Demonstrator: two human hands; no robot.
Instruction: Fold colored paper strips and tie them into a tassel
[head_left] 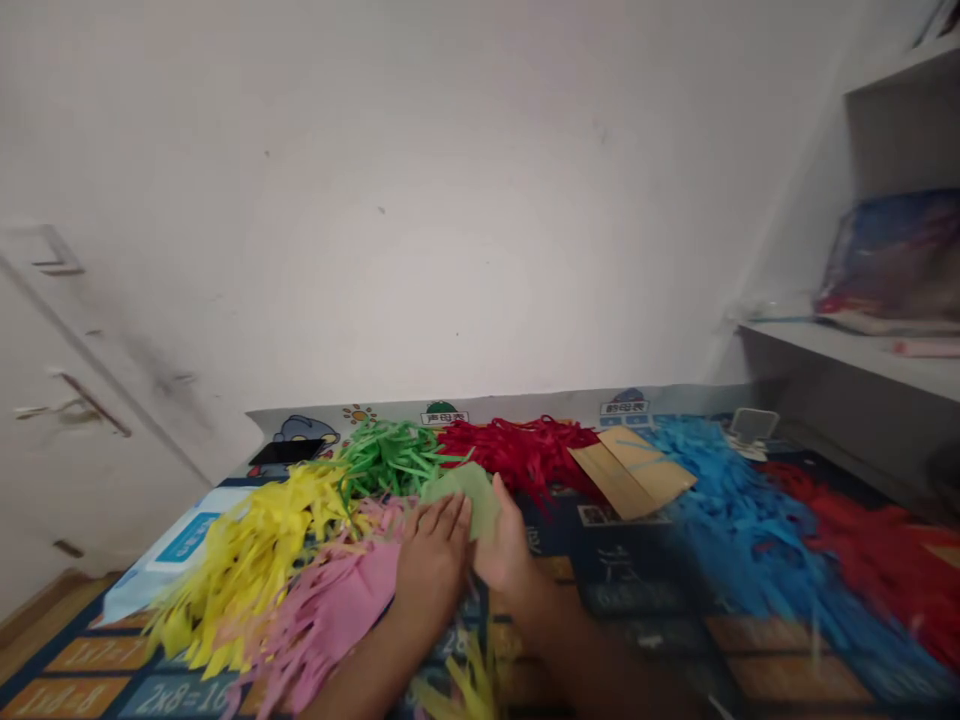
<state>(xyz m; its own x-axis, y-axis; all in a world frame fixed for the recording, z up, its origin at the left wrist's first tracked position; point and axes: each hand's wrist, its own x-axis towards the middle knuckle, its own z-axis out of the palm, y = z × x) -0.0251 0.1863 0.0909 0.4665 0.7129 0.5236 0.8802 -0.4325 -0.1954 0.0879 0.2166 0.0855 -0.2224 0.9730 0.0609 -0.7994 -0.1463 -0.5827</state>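
A pale green sheet [478,492], thin and cut like paper or soft cloth, is held up between my two hands near the middle of the mat. Over its left side lie the fingers of my left hand [436,545], pressed together against it. My right hand [504,540] grips the right edge, its fingers partly hidden and a little blurred. Close to my left wrist is a pink fringed piece [352,590]. Yellow strips [472,680] show below, between my forearms. Behind the sheet are a green fringed bundle [390,455] and a dark red one [517,450].
A yellow fringed bundle [277,540] spreads at left, beside a pale blue packet [180,545] and a black phone [292,451]. To the right lie brown cardboard [637,470], blue fringe [750,530] and red fringe [870,540]. A white shelf [862,348] juts out above the right side.
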